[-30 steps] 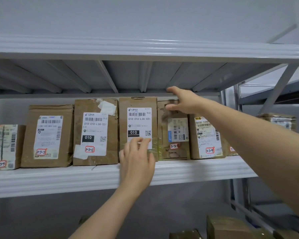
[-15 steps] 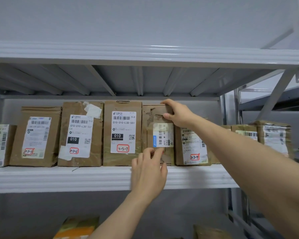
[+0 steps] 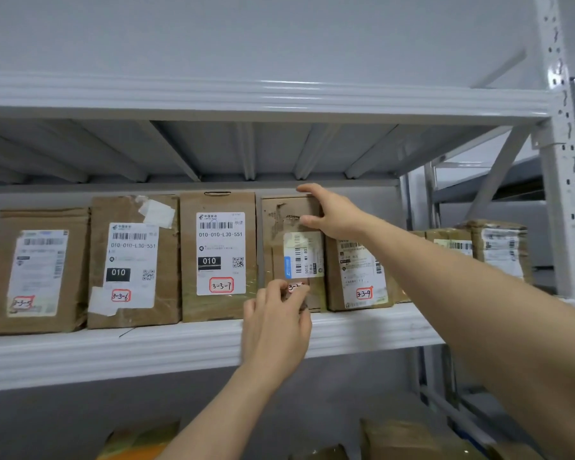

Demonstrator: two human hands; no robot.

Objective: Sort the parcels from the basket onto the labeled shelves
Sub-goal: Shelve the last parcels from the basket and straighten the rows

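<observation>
A row of brown parcels stands upright along the white metal shelf point(image 3: 180, 346). The one being handled, a worn cardboard parcel point(image 3: 279, 224) with a torn face and a sideways barcode label, sits in the row just right of centre, between the parcel marked 3-3-7 point(image 3: 218, 257) at its 9 o'clock and the parcel marked 3-3-9 point(image 3: 359, 273) at its 3 o'clock, touching or nearly touching both. The right hand point(image 3: 332, 212) grasps its upper right corner, at about 1 o'clock on the box, fingers over the top edge and thumb on the front face. The left hand point(image 3: 276, 327) reaches up from 6 o'clock and its fingertips meet the lower front of the same box, partly covering a red-circled handwritten tag; whether they pinch it or only press on it I cannot tell. Further toward 9 o'clock stand the parcel marked 3-3-6 point(image 3: 133, 260) and another parcel point(image 3: 35, 270) with a blurred tag. More parcels point(image 3: 498, 247) sit toward 3 o'clock.
</observation>
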